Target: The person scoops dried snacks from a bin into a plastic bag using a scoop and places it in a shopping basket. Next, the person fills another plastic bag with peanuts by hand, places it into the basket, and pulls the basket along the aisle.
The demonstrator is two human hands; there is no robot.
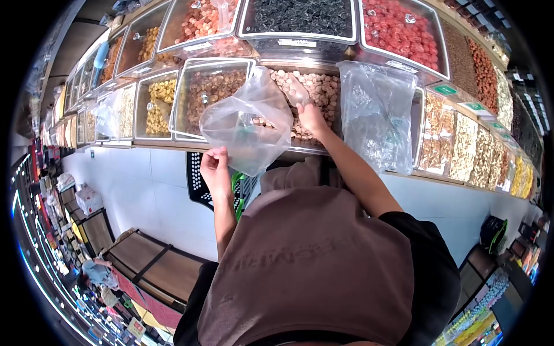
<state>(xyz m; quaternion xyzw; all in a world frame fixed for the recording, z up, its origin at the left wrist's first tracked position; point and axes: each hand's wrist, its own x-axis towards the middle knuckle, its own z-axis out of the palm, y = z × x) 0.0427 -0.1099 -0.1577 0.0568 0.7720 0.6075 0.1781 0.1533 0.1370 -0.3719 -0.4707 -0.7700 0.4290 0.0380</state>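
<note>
Nearest is the brown garment [311,259] on the person's front, with dark raised lettering across it, too faint and distorted to read surely. Just beyond its left edge, the left hand [216,173] has thumb and fingertips pinched together on the near left edge of a clear plastic bag [248,124]. The bag spreads loosely, its long axis running away from the person and slightly right; a green print on it is blurred past reading. Below the bag shows a black perforated basket [199,181] with green parts.

A little farther, the wooden edge of the counter [156,143] carries the bins. The right hand [312,120] reaches over it, fingers closed around the handle of a transparent scoop [295,91]. The scoop lies in the bin of pinkish-brown discs [326,95], its head pointing away from the person and slightly left, its long axis running nearly straight away. Right of that bin hangs a second clear bag [378,118], also bearing unreadable green print. Left of it stands a lidded bin of brown pieces [216,86].

In the row behind, a bin of black pieces [297,17] has a white price label [297,42], its digits too small to trust; beside it is a bin of red fruit [398,32].
</note>
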